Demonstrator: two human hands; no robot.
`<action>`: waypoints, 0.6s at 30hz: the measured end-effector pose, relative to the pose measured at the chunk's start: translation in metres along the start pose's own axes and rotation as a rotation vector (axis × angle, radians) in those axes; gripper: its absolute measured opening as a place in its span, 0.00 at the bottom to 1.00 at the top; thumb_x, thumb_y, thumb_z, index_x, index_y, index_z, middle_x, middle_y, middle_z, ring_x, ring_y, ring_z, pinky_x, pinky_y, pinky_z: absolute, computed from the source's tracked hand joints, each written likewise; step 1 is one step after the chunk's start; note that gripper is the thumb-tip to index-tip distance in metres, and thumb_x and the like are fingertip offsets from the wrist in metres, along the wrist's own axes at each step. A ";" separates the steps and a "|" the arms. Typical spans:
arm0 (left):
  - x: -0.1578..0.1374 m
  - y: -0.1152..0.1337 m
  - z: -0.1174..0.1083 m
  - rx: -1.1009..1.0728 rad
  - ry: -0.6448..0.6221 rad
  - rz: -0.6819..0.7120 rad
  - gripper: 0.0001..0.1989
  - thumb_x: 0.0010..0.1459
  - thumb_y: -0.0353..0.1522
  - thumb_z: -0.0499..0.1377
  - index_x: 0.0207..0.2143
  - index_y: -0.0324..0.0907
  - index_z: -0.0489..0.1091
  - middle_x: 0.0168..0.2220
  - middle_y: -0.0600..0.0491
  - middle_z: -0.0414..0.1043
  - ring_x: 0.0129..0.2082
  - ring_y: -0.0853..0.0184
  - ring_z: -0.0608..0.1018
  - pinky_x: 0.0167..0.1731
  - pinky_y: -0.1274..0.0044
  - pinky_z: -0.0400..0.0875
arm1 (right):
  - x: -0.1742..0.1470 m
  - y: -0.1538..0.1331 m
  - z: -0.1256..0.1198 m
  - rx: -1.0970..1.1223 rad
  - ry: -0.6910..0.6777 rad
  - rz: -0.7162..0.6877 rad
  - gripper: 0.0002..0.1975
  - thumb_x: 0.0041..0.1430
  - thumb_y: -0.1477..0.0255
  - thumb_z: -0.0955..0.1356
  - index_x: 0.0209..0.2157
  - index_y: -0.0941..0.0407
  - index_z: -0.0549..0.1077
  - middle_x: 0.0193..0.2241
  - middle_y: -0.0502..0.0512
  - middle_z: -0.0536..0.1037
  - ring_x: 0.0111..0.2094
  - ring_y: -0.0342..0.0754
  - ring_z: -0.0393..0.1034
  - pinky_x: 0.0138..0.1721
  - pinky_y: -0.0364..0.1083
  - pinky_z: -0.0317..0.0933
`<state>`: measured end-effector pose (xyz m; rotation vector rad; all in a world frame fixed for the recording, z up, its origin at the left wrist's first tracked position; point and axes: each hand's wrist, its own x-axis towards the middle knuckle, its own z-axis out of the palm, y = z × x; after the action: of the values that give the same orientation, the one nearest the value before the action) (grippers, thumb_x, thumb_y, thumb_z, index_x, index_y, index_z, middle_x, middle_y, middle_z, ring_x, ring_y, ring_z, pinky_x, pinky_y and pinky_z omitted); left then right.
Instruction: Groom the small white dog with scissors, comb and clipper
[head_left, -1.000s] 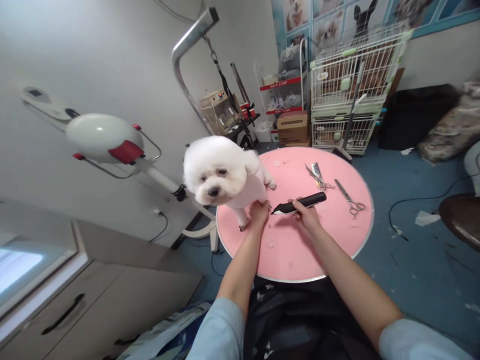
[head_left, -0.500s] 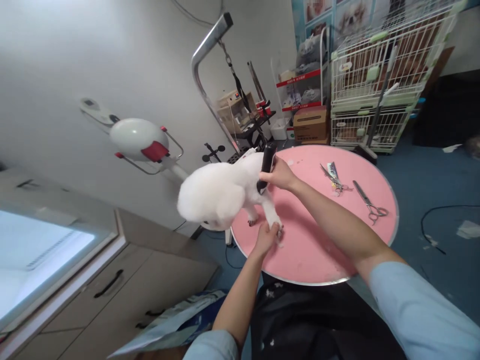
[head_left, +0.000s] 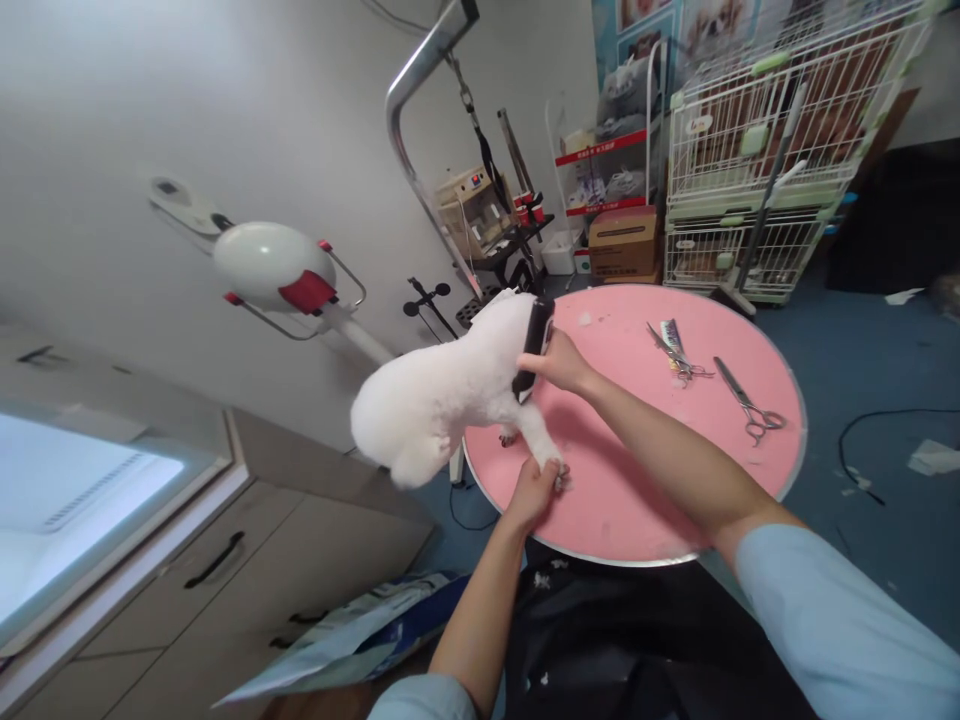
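A fluffy white dog [head_left: 469, 370] stands at the left edge of the round pink grooming table [head_left: 637, 480], its head turned down and away over the rim. Low on one of its legs, my left hand [head_left: 536, 490] is closed just above the paw. My right hand [head_left: 559, 360] grips a black hair clipper [head_left: 536, 340] upright, its lower end against the fur at the top of that same leg. Most of the dog's far side is hidden by its body.
Curved scissors [head_left: 679, 355] lie by a comb [head_left: 673, 335], and thinning shears [head_left: 746, 400] rest nearer the table's right edge. A metal grooming arm [head_left: 420, 170] rises behind the dog. Wire cages [head_left: 750, 180] and a cardboard box [head_left: 624, 243] stand at the back.
The dog's head has swung down and away, baring more of its neck and shoulder. My left hand still holds the leg; the clipper has shifted slightly down. The view has shifted a little.
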<state>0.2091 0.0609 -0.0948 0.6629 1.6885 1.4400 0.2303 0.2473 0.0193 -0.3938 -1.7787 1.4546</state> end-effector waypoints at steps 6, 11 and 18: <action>-0.012 0.006 -0.015 0.132 -0.006 0.033 0.16 0.49 0.43 0.60 0.24 0.39 0.66 0.21 0.54 0.64 0.21 0.72 0.65 0.23 0.79 0.58 | -0.056 0.016 -0.001 0.056 -0.052 0.106 0.08 0.40 0.70 0.70 0.22 0.56 0.65 0.21 0.47 0.69 0.25 0.44 0.64 0.25 0.43 0.58; -0.025 0.021 -0.028 0.188 -0.002 0.029 0.12 0.49 0.40 0.58 0.22 0.40 0.66 0.21 0.53 0.65 0.22 0.70 0.66 0.25 0.78 0.60 | -0.055 0.024 -0.002 0.221 -0.063 0.256 0.10 0.39 0.68 0.71 0.21 0.56 0.66 0.16 0.46 0.68 0.18 0.40 0.59 0.17 0.41 0.52; -0.041 0.019 -0.035 0.152 -0.047 -0.007 0.14 0.46 0.41 0.57 0.18 0.40 0.65 0.21 0.53 0.64 0.23 0.70 0.65 0.28 0.76 0.60 | -0.045 0.039 0.015 0.500 0.180 0.380 0.11 0.38 0.67 0.70 0.19 0.55 0.65 0.11 0.45 0.66 0.12 0.38 0.53 0.11 0.40 0.46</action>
<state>0.1999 0.0127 -0.0653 0.7675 1.7738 1.2903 0.2392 0.2184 -0.0345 -0.5951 -1.1809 1.9925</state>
